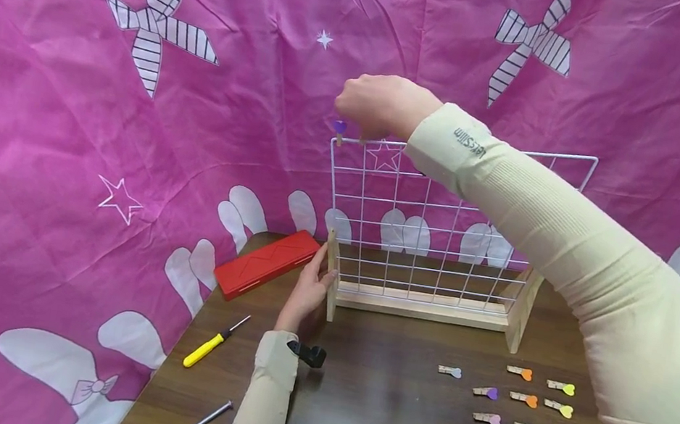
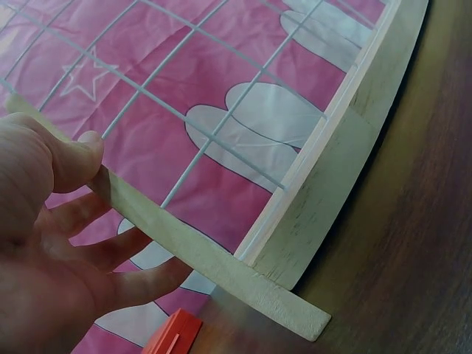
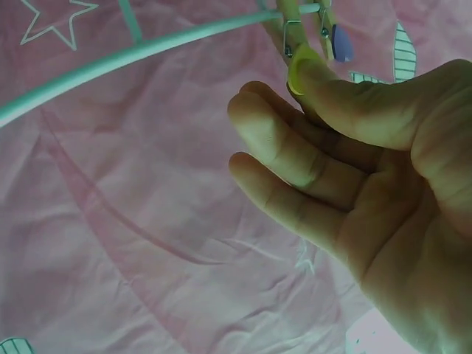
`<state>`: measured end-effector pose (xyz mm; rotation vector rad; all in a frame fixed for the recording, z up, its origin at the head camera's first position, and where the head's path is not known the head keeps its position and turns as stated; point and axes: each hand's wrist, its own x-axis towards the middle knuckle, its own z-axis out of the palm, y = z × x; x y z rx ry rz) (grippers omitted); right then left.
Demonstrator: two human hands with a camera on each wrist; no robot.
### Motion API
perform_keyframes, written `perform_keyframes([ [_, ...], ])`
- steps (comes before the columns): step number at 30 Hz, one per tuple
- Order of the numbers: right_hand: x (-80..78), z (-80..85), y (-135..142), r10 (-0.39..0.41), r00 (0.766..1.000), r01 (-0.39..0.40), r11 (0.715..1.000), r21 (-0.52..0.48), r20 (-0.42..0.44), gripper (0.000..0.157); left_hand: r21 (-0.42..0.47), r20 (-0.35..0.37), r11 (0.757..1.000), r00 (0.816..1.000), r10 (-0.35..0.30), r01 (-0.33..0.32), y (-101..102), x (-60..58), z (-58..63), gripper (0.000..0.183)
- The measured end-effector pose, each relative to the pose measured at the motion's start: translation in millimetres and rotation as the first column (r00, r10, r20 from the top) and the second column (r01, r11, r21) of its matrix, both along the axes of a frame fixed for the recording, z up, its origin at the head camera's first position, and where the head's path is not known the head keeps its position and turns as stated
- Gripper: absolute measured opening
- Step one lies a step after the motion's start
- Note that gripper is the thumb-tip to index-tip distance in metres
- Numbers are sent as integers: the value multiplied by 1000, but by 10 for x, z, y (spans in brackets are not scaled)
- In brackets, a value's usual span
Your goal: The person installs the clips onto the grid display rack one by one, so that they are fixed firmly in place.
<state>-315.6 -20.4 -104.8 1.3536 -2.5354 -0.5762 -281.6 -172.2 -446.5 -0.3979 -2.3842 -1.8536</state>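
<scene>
A white wire grid (image 1: pixel 422 228) stands upright in a wooden base with two side posts. My left hand (image 1: pixel 306 296) holds the left wooden post (image 1: pixel 330 280); the left wrist view shows the thumb on one side of the post (image 2: pixel 188 240) and the fingers on the other. Up at the grid's top rail (image 3: pixel 169 46), my right hand (image 3: pixel 354 162) pinches a small wooden clothespin with a yellow heart (image 3: pixel 301 70) between thumb and finger. The pin's tip is at the rail. Beside it, a clothespin with a purple heart (image 1: pixel 340 128) is clipped near the top left corner.
Several heart clothespins (image 1: pixel 523 399) lie in loose rows on the table (image 1: pixel 378 401) at front right. A red case (image 1: pixel 266 265) sits left of the grid, with a yellow-handled screwdriver (image 1: pixel 215 343) and a metal rod (image 1: pixel 209 418) nearer. Pink patterned cloth (image 1: pixel 234 79) hangs behind.
</scene>
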Motion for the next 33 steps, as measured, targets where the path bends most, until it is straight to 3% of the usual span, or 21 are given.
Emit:
perform_keyframes([
  [5, 4, -7, -36, -47, 999, 48, 998, -27, 20, 15, -6, 15, 1000, 1000, 4, -4, 39, 62, 85, 66],
  [13, 53, 71, 91, -128, 990, 133, 987, -91, 57, 11, 22, -24, 1000, 1000, -6, 7, 64, 35, 82, 66],
  [17, 73, 33, 271, -81, 996, 87, 975, -204, 36, 12, 35, -29, 999, 1000, -5, 6, 48, 42, 70, 64],
  [21, 136, -41, 521, -11, 999, 24, 946, -322, 42, 17, 26, -16, 1000, 1000, 6, -5, 46, 48, 68, 64],
  [27, 244, -247, 924, 23, 990, 39, 905, -424, 141, 11, 3, -6, 1000, 1000, 28, -28, 40, 63, 91, 65],
  [33, 369, -666, 1398, 38, 984, 52, 874, -482, 175, 10, -7, 15, 1000, 1000, 27, -27, 53, 60, 91, 65],
])
